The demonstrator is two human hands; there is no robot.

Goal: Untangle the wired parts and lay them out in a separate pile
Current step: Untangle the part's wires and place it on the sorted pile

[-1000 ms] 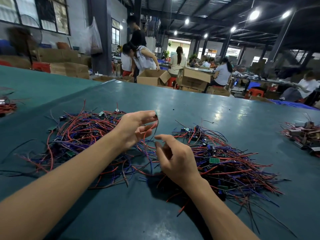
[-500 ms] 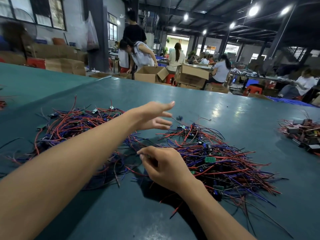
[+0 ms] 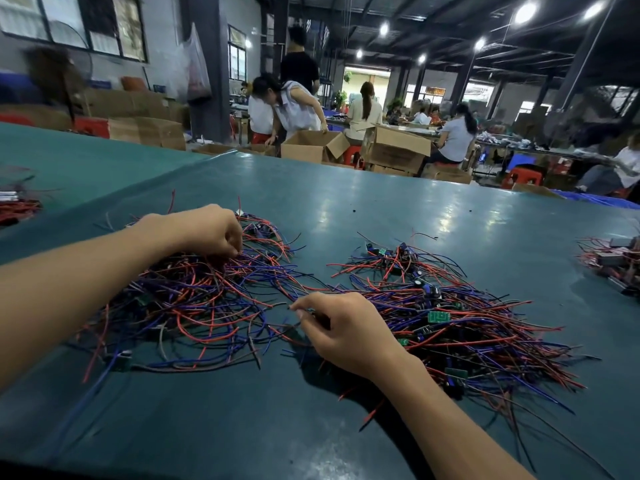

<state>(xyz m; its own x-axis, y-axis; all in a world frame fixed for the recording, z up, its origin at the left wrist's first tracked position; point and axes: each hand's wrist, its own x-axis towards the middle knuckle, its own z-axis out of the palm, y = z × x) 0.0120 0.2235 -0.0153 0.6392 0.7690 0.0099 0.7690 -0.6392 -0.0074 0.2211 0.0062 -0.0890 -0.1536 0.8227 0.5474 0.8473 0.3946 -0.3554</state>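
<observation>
The left hand [image 3: 207,232] curls its fingers down into the far side of the left pile [image 3: 194,306] of red and blue wired parts, gripping strands there. Just right of that pile, the right hand [image 3: 346,332] pinches one thin wire [image 3: 283,304] between thumb and forefinger, low over the table [image 3: 381,209].

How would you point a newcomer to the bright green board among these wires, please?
On the teal table, find the big wire pile right of the right hand. Near that hand, atop the wires, lies the green board: the brightest, least covered green rectangle there.
</observation>
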